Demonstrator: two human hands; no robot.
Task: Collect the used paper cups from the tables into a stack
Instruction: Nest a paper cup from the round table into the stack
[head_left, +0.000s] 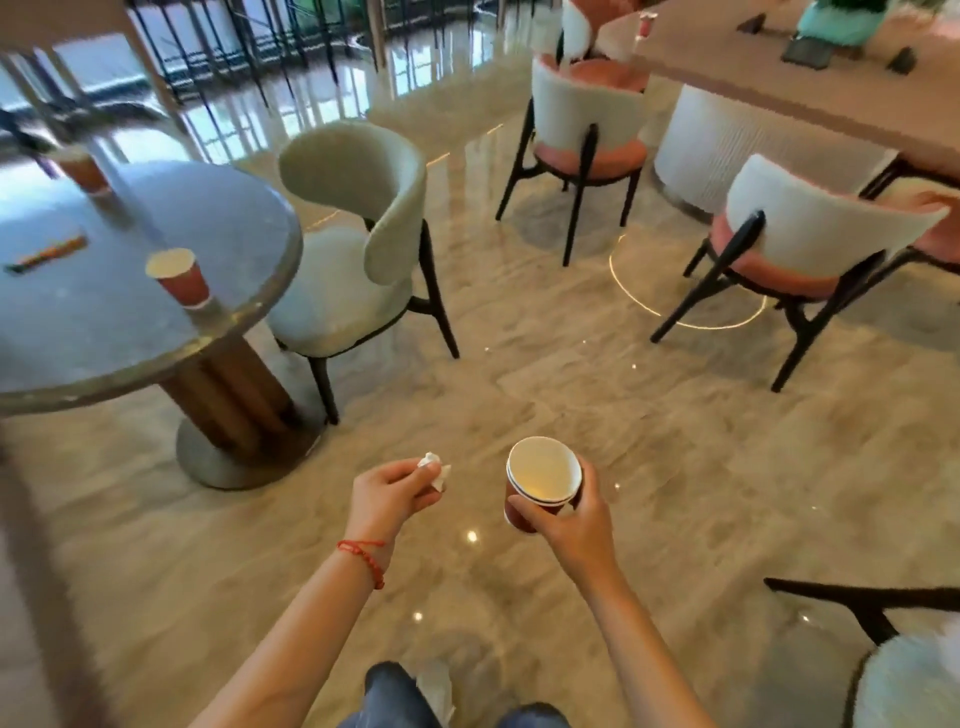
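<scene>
Blurred café floor (571, 374); left grip (387, 496) pinching tissue (434, 470), right grip (574, 525) around cup stack (540, 480).

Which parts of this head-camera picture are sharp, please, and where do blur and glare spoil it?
Head view: the right hand holding the cup stack and the left hand pinching the tissue are sharp; the far cup on the round table is smeared; window glare washes the floor at the top; edges bow.

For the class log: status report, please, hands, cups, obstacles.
Right hand grips cup stack. Left hand pinches tissue. Two cups wait on round table. Nothing blocking.
</scene>
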